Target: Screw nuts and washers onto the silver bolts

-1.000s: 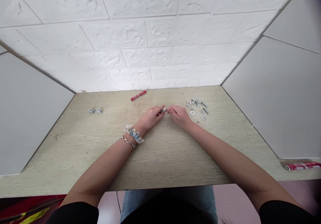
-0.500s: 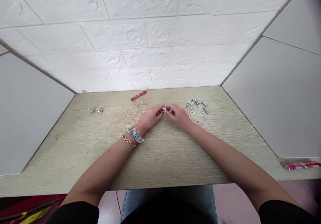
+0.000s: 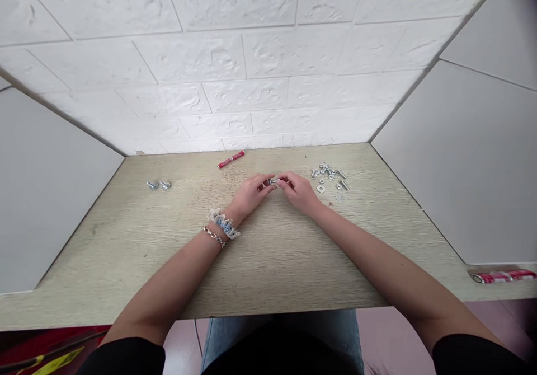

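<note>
A small metal bolt [image 3: 273, 181] lies sideways between my fingertips above the middle of the tabletop. My left hand [image 3: 250, 193] pinches its left end, where a wider part shows between thumb and forefinger. At its right end, my right hand [image 3: 297, 191] has thumb and fingertips closed on it; whether a nut sits there is hidden by the fingers. To the right of my right hand lies a loose group of bolts and nuts [image 3: 325, 169], with a flat washer [image 3: 321, 189] nearer to me. Two bolts with parts on them [image 3: 164, 185] lie at the left.
A red tube-like pair of batteries [image 3: 231, 159] lies near the white brick wall [image 3: 268, 106]. Another red pair [image 3: 503, 276] is at the right front edge. Grey panels [image 3: 461, 168] flank the wooden tabletop [image 3: 268, 274].
My fingers have shifted slightly apart around the bolt, so more of its shank shows. The left fingers have opened a little around its end. The loose hardware has stayed put.
</note>
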### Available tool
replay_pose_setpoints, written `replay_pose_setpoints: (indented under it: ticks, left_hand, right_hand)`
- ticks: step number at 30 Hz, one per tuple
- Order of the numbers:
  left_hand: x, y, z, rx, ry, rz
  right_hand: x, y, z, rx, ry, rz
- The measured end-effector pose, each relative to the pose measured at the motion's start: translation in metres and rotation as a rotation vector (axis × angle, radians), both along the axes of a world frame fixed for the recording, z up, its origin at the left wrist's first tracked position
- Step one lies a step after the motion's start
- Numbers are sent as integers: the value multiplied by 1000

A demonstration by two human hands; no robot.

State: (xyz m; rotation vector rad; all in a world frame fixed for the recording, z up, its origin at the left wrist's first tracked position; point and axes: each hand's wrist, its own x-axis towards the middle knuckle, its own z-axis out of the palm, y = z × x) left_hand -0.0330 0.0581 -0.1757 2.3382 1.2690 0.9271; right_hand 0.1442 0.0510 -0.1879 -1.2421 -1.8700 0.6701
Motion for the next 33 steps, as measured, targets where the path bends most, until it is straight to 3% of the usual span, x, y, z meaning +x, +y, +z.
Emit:
replay_pose_setpoints:
  ticks: [12,33]
  left_hand:
    - [-1,1,-4,77,-15,-3]
    - [-3,3,-8,122,-7,8]
  right_hand:
    - [0,-2,2,-46,58,27]
    - [-1,1,-1,108,-53,36]
